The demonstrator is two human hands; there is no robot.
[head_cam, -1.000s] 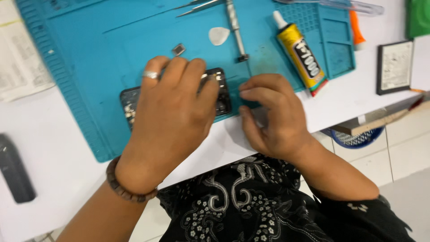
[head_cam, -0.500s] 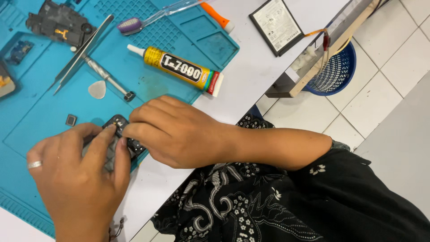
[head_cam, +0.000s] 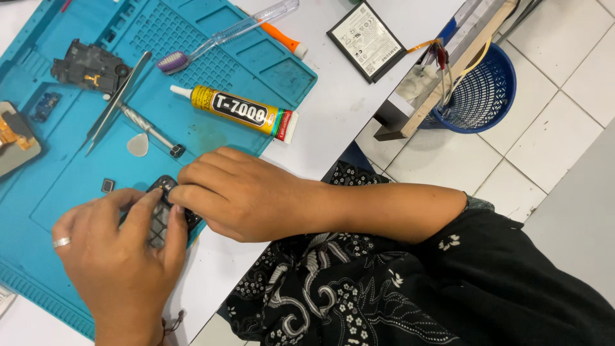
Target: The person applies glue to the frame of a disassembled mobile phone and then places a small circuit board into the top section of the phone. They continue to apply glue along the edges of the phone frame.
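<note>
A small dark phone frame (head_cam: 163, 214) lies near the front edge of a blue work mat (head_cam: 77, 173). My left hand (head_cam: 118, 256), with a ring on one finger, covers and holds its lower part. My right hand (head_cam: 237, 195) reaches in from the right, and its fingertips pinch the frame's upper end. Most of the frame is hidden under both hands.
On the mat lie a yellow glue tube (head_cam: 240, 114), a screwdriver (head_cam: 148, 131), tweezers (head_cam: 118, 99), a pale pick (head_cam: 137, 145), a toothbrush (head_cam: 218, 37), a small dark chip (head_cam: 107, 186) and black phone parts (head_cam: 90, 66). A flat battery (head_cam: 366, 40) rests on the white table. A blue basket (head_cam: 483, 96) stands on the tiled floor.
The view has swung: the mat has shifted left and more floor shows. Both hands stay on the phone frame, with my right fingers now at its upper end.
</note>
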